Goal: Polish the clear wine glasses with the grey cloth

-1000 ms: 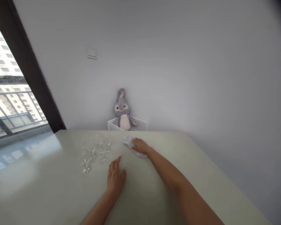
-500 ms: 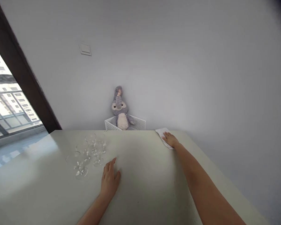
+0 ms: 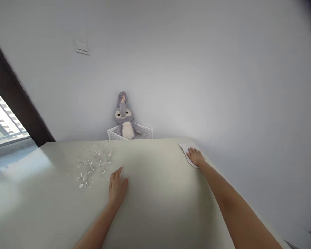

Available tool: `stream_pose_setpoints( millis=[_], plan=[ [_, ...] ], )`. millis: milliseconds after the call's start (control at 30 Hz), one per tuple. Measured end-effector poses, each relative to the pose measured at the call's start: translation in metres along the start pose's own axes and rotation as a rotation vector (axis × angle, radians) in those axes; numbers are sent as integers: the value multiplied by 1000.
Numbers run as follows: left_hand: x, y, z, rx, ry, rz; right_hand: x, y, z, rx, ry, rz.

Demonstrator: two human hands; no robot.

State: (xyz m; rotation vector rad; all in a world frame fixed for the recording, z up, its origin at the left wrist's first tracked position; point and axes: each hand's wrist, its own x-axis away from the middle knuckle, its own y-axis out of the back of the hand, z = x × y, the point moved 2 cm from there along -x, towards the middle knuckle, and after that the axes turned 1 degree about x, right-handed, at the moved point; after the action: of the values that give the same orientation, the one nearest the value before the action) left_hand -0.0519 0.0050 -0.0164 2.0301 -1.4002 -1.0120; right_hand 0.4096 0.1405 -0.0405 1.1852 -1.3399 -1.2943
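Note:
Flat on the pale table [image 3: 155, 200], near its far right corner, lies a white cloth [image 3: 185, 148]. My right hand [image 3: 196, 157] presses down on it with the fingers spread, covering part of the cloth. My left hand [image 3: 117, 186] rests on the tabletop left of the middle, fingers loosely apart and nothing in it. Several clear stemmed glasses [image 3: 93, 164] are grouped just beyond and to the left of that hand, a small gap away. Their outlines overlap and are hard to separate.
A grey-and-white plush toy [image 3: 128, 129] sits in a white perforated basket [image 3: 145, 132] beyond the table's far edge. Behind stands a plain wall [image 3: 197, 69] with a light switch [image 3: 82, 46]. At left, a dark frame [image 3: 18, 90] borders a view of a balcony railing.
My right hand has slid the cloth rightward, closer to the table's right edge. The left hand stays about where it was by the glasses. The head view has turned slightly right.

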Motion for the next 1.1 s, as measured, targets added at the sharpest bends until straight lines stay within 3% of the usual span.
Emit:
stream_pose_setpoints(
  millis=[167, 400, 533, 633, 767, 867, 967, 1100],
  plan=[
    [-3, -2, 1, 40, 43, -10, 31, 9, 64, -12, 151, -60],
    [-1, 6, 0, 78, 34, -157, 83, 25, 202, -73, 491, -76],
    [0, 11, -1, 59, -19, -258, 131, 36, 271, -156, 779, -68],
    [1, 15, 0, 72, -33, -299, 179, 47, 298, -214, 969, -109],
    [2, 18, 1, 79, -52, -318, 237, 55, 299, -276, 1174, -95],
    [1, 17, 2, 72, -47, -319, 249, 52, 279, -299, 1192, -43],
    [-1, 16, 3, 52, -51, -316, 223, 43, 241, -281, 1029, 5],
    [-2, 15, 4, 50, -39, -292, 165, 31, 163, -219, 683, 28]
  ],
)
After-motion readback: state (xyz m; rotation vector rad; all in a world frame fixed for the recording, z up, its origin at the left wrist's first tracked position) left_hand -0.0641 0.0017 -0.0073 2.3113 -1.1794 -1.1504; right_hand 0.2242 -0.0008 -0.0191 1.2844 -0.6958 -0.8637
